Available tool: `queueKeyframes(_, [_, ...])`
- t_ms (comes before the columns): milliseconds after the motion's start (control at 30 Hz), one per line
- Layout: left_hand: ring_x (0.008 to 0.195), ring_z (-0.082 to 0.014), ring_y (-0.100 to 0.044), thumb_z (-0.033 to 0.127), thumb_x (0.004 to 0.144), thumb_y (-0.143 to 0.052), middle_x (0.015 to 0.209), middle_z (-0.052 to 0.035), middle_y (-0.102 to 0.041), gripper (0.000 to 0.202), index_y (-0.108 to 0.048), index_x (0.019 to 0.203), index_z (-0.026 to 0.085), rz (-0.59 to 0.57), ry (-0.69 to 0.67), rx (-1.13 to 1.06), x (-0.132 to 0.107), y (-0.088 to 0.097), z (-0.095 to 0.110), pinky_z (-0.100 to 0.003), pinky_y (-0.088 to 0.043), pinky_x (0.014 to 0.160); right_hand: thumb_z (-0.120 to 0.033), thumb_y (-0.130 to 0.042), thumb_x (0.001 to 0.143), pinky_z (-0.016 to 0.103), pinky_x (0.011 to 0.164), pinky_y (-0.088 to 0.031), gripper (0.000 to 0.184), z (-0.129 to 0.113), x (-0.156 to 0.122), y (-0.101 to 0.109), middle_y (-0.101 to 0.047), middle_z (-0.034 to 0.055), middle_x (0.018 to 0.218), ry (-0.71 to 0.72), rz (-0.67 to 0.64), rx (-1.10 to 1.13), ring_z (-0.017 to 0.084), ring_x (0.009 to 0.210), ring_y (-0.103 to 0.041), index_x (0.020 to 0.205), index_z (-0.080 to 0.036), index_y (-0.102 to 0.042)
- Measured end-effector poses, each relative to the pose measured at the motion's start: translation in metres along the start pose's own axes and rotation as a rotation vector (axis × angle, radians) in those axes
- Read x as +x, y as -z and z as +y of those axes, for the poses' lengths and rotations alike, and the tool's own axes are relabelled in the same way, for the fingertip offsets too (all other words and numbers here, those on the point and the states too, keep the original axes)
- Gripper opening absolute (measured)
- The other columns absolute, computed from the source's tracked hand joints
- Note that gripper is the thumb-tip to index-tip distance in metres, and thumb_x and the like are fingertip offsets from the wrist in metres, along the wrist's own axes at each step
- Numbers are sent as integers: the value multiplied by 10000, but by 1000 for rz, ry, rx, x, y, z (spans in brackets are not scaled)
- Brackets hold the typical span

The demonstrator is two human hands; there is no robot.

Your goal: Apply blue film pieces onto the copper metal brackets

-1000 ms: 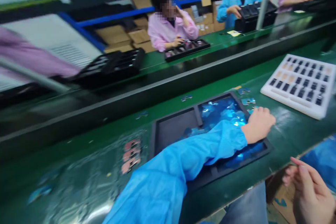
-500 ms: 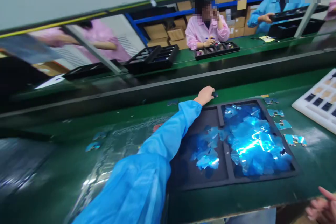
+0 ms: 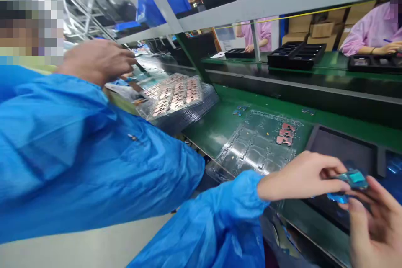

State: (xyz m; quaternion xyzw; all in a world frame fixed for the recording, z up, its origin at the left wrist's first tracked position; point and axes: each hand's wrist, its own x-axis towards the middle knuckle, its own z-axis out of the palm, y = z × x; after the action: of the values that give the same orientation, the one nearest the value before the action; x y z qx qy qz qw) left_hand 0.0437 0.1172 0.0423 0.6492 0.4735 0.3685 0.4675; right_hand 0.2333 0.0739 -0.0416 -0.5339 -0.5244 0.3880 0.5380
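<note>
My left hand (image 3: 301, 176), in a blue sleeve, pinches a small blue-filmed part (image 3: 353, 178) over the near edge of a black tray (image 3: 342, 146). My right hand (image 3: 373, 226) comes up from the bottom right, and its fingers close on the same part from the other side. Just left of my hands lies a clear blister tray (image 3: 254, 146) with three copper-coloured parts (image 3: 284, 133) in it.
A co-worker in a blue coat (image 3: 78, 146) fills the left, one hand (image 3: 97, 60) raised over a stack of clear trays with copper parts (image 3: 176, 96). Beyond the green belt (image 3: 220, 125), people in pink sit at black trays (image 3: 297, 53).
The view has swung far left. My left hand has drawn back from the far rim of the black tray to the near edge, where both hands now hold a small blue part.
</note>
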Motion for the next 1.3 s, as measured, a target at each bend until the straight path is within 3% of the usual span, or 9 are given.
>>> queueKeyframes(133, [791,-215,-747,383,896,-804,868,-43,-798,167,-795,935,221,220,218,-282,-70,7,-26,-300,-593,684,-537,-810,938,352,711,-716,317,-22,-13,-55,-778,68,1098,66,-30,-6,211,772,-748,1145,-298,-794])
queueKeyframes(233, [811,-216,-763,371,888,-796,908,-48,-811,187,-820,973,205,333,280,-359,-94,10,-38,-309,-636,739,-458,-862,905,262,652,-702,259,-24,-22,-67,-791,38,997,4,-135,61,156,692,-749,1038,-244,-799])
queueKeyframes(333, [806,-209,-761,367,894,-793,892,-40,-809,194,-838,982,200,363,295,-319,-107,13,-46,-300,-655,749,-411,-857,904,219,612,-673,232,-24,-27,-73,-784,29,907,-22,-204,62,142,683,-753,975,-198,-797])
queueKeyframes(600, [730,-187,-768,354,854,-814,871,-25,-826,164,-841,923,207,332,318,-335,-119,9,-64,-268,-683,692,-376,-704,993,209,581,-619,292,-23,-34,-85,-717,-5,662,46,-140,17,121,569,-700,768,-192,-726])
queueKeyframes(767, [738,-197,-789,359,824,-842,838,-25,-822,219,-844,959,186,356,368,-414,-120,3,-63,-259,-695,650,-296,-760,936,200,578,-622,114,-27,-38,-81,-771,1,796,49,-181,25,128,627,-738,878,-198,-765])
queueKeyframes(900, [691,-172,-766,327,832,-842,813,-21,-812,162,-846,901,181,334,354,-402,-121,-1,-61,-241,-688,654,-275,-719,978,191,551,-603,220,-25,-40,-77,-721,-26,661,96,-124,44,111,531,-694,770,-206,-730])
queueKeyframes(1067, [708,-178,-772,312,826,-851,816,-24,-819,156,-856,918,187,378,332,-439,-122,-5,-62,-231,-678,631,-346,-765,969,231,586,-658,159,-24,-46,-74,-791,21,823,27,-149,43,151,647,-756,899,-207,-793])
queueKeyframes(1200, [663,-163,-745,290,845,-832,793,-24,-811,121,-864,902,189,337,296,-401,-123,-9,-61,-230,-670,628,-372,-737,1003,236,559,-640,276,-19,-48,-72,-728,-5,681,69,-97,4,136,556,-702,784,-205,-743])
queueKeyframes(1300, [671,-166,-749,288,834,-851,787,-25,-807,126,-862,907,186,390,302,-408,-122,-11,-62,-233,-676,628,-378,-691,1048,236,570,-645,266,-16,-46,-68,-744,0,713,78,-115,-8,142,594,-728,865,-204,-773])
